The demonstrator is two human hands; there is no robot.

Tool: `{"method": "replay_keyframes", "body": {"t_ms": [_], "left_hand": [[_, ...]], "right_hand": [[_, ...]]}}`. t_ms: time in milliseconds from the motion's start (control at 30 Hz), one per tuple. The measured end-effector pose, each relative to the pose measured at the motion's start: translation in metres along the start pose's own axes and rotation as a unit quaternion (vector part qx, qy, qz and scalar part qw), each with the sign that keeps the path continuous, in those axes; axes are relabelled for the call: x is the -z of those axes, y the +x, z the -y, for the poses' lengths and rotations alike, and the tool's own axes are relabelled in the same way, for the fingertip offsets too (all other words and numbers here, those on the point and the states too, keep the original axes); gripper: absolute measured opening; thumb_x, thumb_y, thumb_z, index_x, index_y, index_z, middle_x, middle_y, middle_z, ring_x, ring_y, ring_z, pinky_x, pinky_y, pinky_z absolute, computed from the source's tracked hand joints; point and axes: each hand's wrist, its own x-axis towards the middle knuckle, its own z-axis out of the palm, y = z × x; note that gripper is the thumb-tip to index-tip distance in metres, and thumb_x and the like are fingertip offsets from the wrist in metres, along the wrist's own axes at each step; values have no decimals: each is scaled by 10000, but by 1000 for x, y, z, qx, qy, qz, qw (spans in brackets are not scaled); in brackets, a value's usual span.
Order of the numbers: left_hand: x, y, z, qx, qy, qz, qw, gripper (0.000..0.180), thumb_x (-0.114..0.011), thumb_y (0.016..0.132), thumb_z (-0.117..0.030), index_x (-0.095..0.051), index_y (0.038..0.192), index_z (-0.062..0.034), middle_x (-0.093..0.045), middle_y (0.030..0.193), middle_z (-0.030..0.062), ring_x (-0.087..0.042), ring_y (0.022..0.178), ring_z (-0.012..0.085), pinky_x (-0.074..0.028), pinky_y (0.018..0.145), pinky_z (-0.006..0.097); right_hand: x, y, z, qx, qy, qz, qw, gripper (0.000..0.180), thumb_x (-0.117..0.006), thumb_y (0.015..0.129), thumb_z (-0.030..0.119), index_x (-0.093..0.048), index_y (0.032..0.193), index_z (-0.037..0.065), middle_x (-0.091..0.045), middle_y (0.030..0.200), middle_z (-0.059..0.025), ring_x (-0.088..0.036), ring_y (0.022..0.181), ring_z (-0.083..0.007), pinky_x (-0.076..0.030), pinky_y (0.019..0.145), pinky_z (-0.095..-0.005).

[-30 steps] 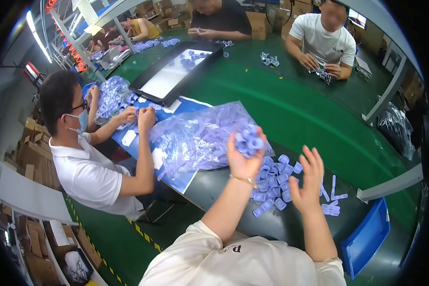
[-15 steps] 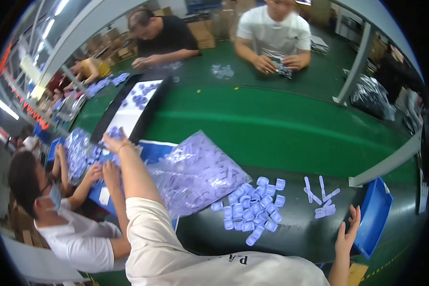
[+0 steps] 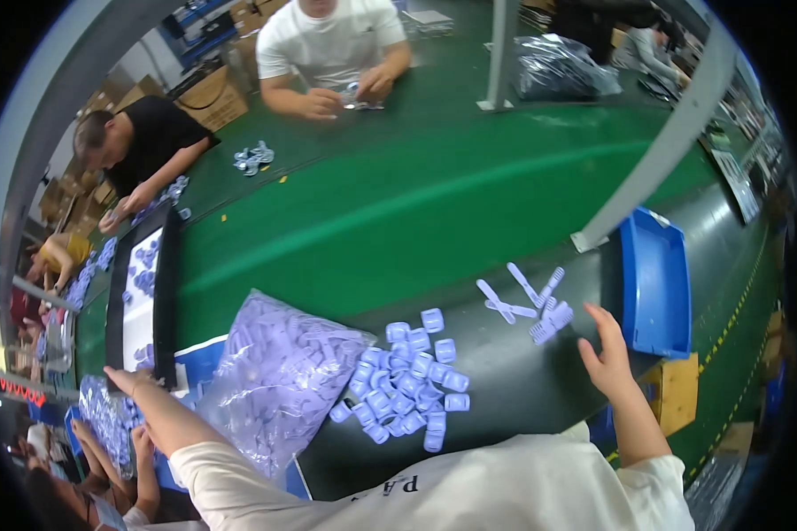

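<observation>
My left hand [image 3: 133, 380] reaches to the near end of a long black tray [image 3: 166, 301] with a white lining. A finger or thumb is stretched out; the rest are partly hidden. Small purple parts [image 3: 143, 281] lie in the tray, some close to this hand. My right hand [image 3: 607, 358] hovers open above the dark table edge, thumb and fingers apart, holding nothing. Just left of it lie several flat lavender strips with slotted ends [image 3: 551, 322]. Between my arms sit a heap of lavender curved, ring-like pieces [image 3: 407, 382] and a clear plastic bag [image 3: 283, 372] full of lavender strips.
A blue bin [image 3: 655, 288] stands on the right, beside a slanted grey post [image 3: 655, 164]. The green belt [image 3: 398, 230] runs across the middle. Opposite, a person in white [image 3: 335, 44] and one in black [image 3: 155, 133] handle small parts. Other people's arms [image 3: 142, 469] are at lower left.
The view has turned to the right, so the tray and bag appear farther left. My right hand has come forward over the table, closer to the strips. My left hand stays by the tray.
</observation>
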Motion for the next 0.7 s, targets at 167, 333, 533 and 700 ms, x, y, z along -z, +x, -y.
{"method": "replay_keyframes", "body": {"t_ms": [167,333,533,700], "left_hand": [[-41,-17,-37,30,181,4,983,883,-492,824,-670,-235,1510,-178,-84,1596,81,-99,1452,320,-101,1053,683],[-136,-132,-67,93,145,206,963,563,-423,982,-433,-344,1468,-160,-356,1505,110,-289,1408,253,-204,1136,421],[-170,-357,-9,78,261,531,802,521,-487,970,-339,-421,1375,-18,-601,1206,138,-595,1095,226,-447,962,346],[-182,-516,101,-99,408,759,498,394,-613,872,-71,-566,1262,-64,-619,1184,119,-579,1129,254,-457,966,371]], "right_hand": [[-21,-1,-33,-85,-6,-7,996,627,-672,775,64,-435,1355,41,-498,1327,-184,-441,1264,-358,-355,1056,-396],[-39,15,-35,-16,-62,4,998,784,-725,695,136,-390,1403,109,-339,1466,-181,-301,1365,-396,-274,1119,-459],[-39,72,-39,115,-130,66,983,770,-769,677,175,-449,1375,122,-355,1465,-152,-306,1366,-379,-296,1114,-449],[-41,71,-45,126,-82,87,985,479,-789,695,257,-608,1107,92,-561,1110,-97,-519,1090,-321,-430,935,-427]]}}
